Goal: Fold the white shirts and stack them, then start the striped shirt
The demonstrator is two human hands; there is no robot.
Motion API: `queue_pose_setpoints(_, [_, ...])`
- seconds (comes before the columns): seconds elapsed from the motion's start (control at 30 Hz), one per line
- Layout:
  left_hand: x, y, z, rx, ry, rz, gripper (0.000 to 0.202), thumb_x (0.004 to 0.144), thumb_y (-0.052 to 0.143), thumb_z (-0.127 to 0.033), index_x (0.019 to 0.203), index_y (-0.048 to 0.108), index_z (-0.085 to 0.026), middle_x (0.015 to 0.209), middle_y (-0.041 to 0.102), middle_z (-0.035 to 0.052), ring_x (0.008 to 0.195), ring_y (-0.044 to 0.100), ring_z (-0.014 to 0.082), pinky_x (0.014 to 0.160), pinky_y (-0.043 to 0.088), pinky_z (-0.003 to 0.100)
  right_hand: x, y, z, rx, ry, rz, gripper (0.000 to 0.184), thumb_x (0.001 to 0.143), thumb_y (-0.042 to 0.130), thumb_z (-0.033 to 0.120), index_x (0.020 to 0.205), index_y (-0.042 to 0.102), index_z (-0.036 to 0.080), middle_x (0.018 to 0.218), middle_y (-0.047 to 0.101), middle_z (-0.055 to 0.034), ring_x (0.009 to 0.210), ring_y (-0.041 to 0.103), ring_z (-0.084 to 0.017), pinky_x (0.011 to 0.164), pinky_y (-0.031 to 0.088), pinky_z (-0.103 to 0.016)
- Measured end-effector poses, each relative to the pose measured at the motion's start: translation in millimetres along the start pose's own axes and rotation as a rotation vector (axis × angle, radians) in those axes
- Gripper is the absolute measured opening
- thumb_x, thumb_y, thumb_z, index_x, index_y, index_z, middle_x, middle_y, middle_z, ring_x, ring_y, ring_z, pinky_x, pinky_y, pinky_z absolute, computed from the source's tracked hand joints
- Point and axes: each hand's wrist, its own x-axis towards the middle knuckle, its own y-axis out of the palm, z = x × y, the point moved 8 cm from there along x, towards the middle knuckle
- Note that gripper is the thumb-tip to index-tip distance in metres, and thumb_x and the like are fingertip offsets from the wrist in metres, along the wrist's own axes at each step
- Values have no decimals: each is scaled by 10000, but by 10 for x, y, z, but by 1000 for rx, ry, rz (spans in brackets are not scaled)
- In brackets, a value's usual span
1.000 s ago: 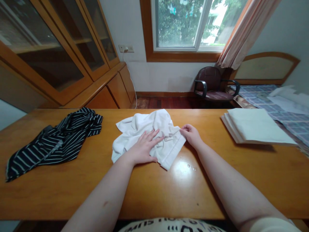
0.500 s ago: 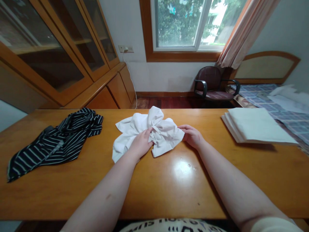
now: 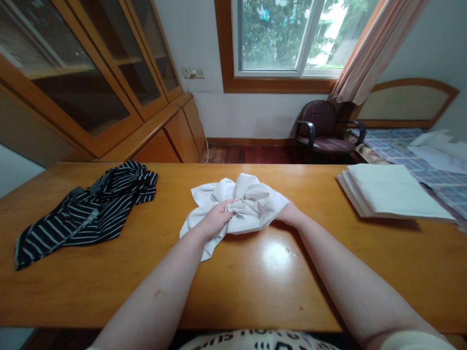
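A crumpled white cloth lies bunched on the wooden table in front of me. My left hand is closed on its gathered middle, with the thumb on top. Loose folds spread out left of that hand and hang toward me. My right hand reaches under the cloth's right side. Its fingers are covered by the fabric, so I cannot see whether they grip.
A black-and-white striped garment lies rumpled at the table's left. Several flat white folded pieces are stacked at the right. Beyond the wooden table stand a maroon armchair, a bed and a glass-door cabinet.
My right hand has gone from the cloth's right corner to underneath it. The cloth's right part is lifted and bunched more tightly, while its left folds have shifted right and nearer me.
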Motion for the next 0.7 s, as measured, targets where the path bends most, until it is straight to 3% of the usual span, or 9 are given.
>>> queue_pose_setpoints(0.17, [-39, 211, 75, -493, -206, 78, 360, 701, 687, -261, 1038, 678, -135, 952, 728, 93, 960, 659, 262, 865, 497, 361, -9, 45, -38, 19, 69, 88, 520, 619, 788, 348, 1099, 669, 188, 1035, 694, -66, 973, 627, -265, 873, 473, -401])
queue_pose_setpoints(0.27, [-36, 237, 71, -724, -290, 81, 276, 738, 630, -244, 978, 683, -119, 869, 735, 102, 864, 687, 252, 828, 527, 368, 3, -29, -63, 121, 130, -17, 352, 656, 747, 394, 928, 685, 180, 876, 700, -31, 807, 632, -210, 767, 485, -346])
queue_pose_setpoints(0.4, [2, 129, 120, -910, -386, 26, 310, 816, 523, -286, 1004, 662, -83, 835, 735, 128, 829, 701, 264, 819, 544, 396, 1, -98, -66, 223, 203, -126, 302, 688, 707, 474, 747, 610, 194, 596, 590, 26, 523, 522, -137, 534, 438, -281])
queue_pose_setpoints(0.53, [30, -152, 210, -857, -412, -183, 444, 873, 432, -351, 1192, 582, -81, 945, 732, 134, 941, 686, 278, 887, 522, 434, 6, -163, -26, 224, 194, -193, 309, 692, 707, 477, 736, 570, 204, 539, 544, 42, 449, 452, -114, 456, 372, -263])
queue_pose_setpoints(0.63, [12, -422, 196, -636, -352, -349, 499, 855, 426, -371, 1242, 544, -80, 1015, 719, 141, 968, 677, 289, 872, 535, 437, 5, -213, -51, 234, 204, -243, 327, 664, 727, 473, 772, 564, 212, 559, 559, 42, 465, 466, -122, 474, 387, -275])
queue_pose_setpoints(0.7, [-18, -551, 133, -471, -300, -388, 517, 828, 439, -372, 1240, 539, -76, 1076, 700, 150, 980, 672, 291, 859, 544, 423, 3, -233, -84, 243, 214, -260, 338, 656, 731, 477, 781, 549, 221, 558, 554, 46, 475, 476, -128, 486, 394, -278])
